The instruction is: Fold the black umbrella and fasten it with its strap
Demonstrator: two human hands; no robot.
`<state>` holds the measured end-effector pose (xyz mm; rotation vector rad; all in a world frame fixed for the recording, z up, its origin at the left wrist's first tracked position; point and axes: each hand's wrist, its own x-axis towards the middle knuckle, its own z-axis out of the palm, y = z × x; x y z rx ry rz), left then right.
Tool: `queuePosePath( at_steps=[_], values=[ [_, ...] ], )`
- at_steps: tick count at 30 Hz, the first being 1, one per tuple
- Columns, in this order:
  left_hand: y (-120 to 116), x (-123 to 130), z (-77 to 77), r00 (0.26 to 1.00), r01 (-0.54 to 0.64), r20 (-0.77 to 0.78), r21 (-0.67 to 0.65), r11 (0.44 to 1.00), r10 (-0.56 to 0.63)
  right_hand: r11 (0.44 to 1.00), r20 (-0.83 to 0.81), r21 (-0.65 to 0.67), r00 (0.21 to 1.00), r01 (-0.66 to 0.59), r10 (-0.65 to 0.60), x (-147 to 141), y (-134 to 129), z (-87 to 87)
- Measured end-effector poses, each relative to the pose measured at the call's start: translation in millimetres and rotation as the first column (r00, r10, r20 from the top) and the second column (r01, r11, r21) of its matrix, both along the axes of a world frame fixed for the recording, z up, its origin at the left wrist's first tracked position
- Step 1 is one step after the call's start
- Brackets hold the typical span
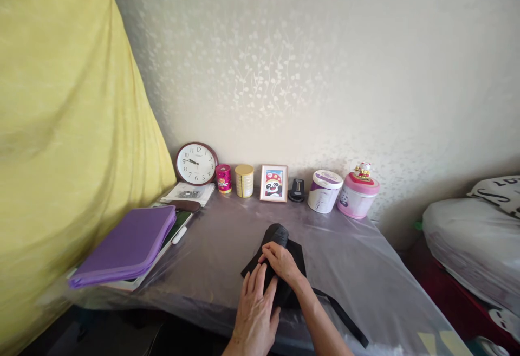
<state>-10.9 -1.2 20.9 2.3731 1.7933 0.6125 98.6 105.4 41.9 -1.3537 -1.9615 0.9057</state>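
Note:
A black cloth bundle lies near the front of the table, rolled at its top, with flat fabric spreading out on both sides. From its lower right a black strap trails across the tabletop. My left hand rests on the lower left part of the cloth, its fingers spread. Higher up, my right hand lies over the roll with its fingers bent around it. The palm side of each hand is hidden.
A purple folder lies on papers at the left. Along the wall stand a clock, a pink can, a yellow tin, a framed panda picture, a black device and two tubs. A yellow curtain hangs left.

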Motion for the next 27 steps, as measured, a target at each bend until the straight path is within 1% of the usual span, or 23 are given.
queuePosePath(
  at_steps=[2,5,8,11,13,15,17,19,24,27],
  values=[
    [5,3,-4.4,1.0,0.021,-0.008,-0.013,1.0,-0.022,1.0,-0.005,-0.007,1.0,-0.001,0.001,0,0,0.5],
    [8,7,-9.9,0.999,-0.024,-0.044,-0.107,0.994,0.019,1.0,-0.019,0.019,1.0,-0.009,0.009,1,-2,0.1],
    [8,8,-11.9,0.997,-0.033,-0.072,-0.194,0.98,0.019,0.998,-0.031,0.066,0.999,-0.016,0.018,2,-6,-2.3],
    [9,10,-12.1,0.995,-0.055,-0.089,-0.237,0.97,0.035,0.979,0.006,0.205,1.0,-0.007,0.006,6,-11,-7.2],
    [9,12,-11.1,0.993,-0.089,-0.102,-0.272,0.958,0.063,0.944,0.04,0.328,0.999,-0.017,0.004,10,-11,-11.7],
    [10,13,-9.4,0.989,-0.121,-0.119,-0.309,0.944,0.088,0.911,0.078,0.41,0.997,-0.04,0.009,15,-9,-16.3],
    [10,15,-8.0,0.986,-0.136,-0.136,-0.338,0.931,0.094,0.893,0.122,0.445,0.992,-0.058,0.004,18,-4,-20.4],
    [10,16,-8.5,0.985,-0.144,-0.139,-0.348,0.927,0.101,0.888,0.163,0.455,0.987,-0.07,-0.006,19,3,-23.6],
    [10,14,-15.2,0.987,-0.14,-0.12,-0.322,0.936,0.106,0.887,0.221,0.455,0.975,-0.076,-0.03,16,29,-29.8],
    [10,14,-14.5,0.988,-0.134,-0.122,-0.336,0.932,0.098,0.895,0.237,0.442,0.97,-0.061,-0.051,17,46,-32.3]
  ],
)
